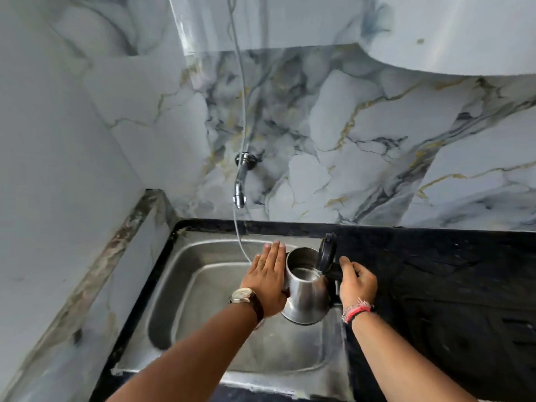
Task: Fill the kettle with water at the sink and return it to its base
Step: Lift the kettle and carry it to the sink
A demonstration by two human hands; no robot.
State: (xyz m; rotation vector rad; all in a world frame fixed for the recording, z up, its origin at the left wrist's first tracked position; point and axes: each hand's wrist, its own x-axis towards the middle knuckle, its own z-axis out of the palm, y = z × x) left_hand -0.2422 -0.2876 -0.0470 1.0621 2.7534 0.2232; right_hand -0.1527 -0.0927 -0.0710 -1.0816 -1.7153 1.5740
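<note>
A steel kettle (305, 288) is held over the right part of the steel sink (185, 300), its black lid (327, 250) flipped up and water visible inside. My right hand (356, 281) grips the kettle's black handle. My left hand (268, 281) lies flat with straight fingers against the kettle's left side. A chrome tap (241, 181) sticks out of the marble wall above the sink's back edge; no water stream is visible from it. The kettle's base is not in view.
A black counter (435, 271) runs to the right of the sink. A thin grey hose (240, 111) hangs down the wall into the sink. A marble ledge (95, 271) borders the sink on the left. A white appliance (449, 30) hangs at upper right.
</note>
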